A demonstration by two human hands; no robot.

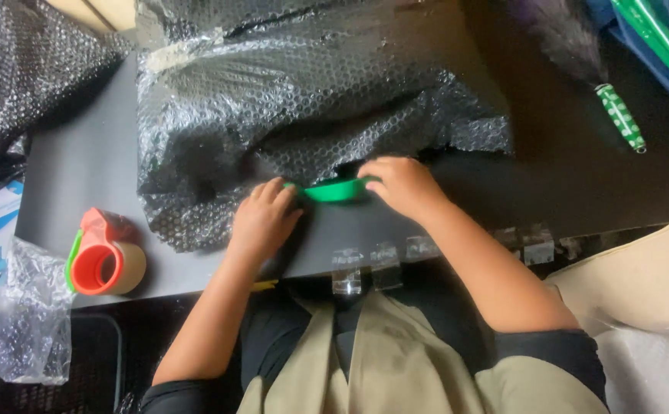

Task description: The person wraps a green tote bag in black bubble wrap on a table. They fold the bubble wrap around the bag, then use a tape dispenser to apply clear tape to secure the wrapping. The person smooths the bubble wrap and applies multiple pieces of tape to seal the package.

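A flat green object (334, 190) lies on the dark table (89, 176) at the near edge of a large sheet of bubble wrap (296, 100). My left hand (264, 218) rests palm down on the wrap, its fingertips touching the green object's left end. The fingers of my right hand (400, 184) curl over the object's right end and grip it. Most of the object's far side is hidden under the wrap.
A red tape dispenser (104, 257) sits at the near left. Several short strips of clear tape (384, 257) hang from the table's front edge. A green dotted handle (620, 116) lies at the far right. More bubble wrap (12, 77) and a plastic bag (27, 314) are at the left.
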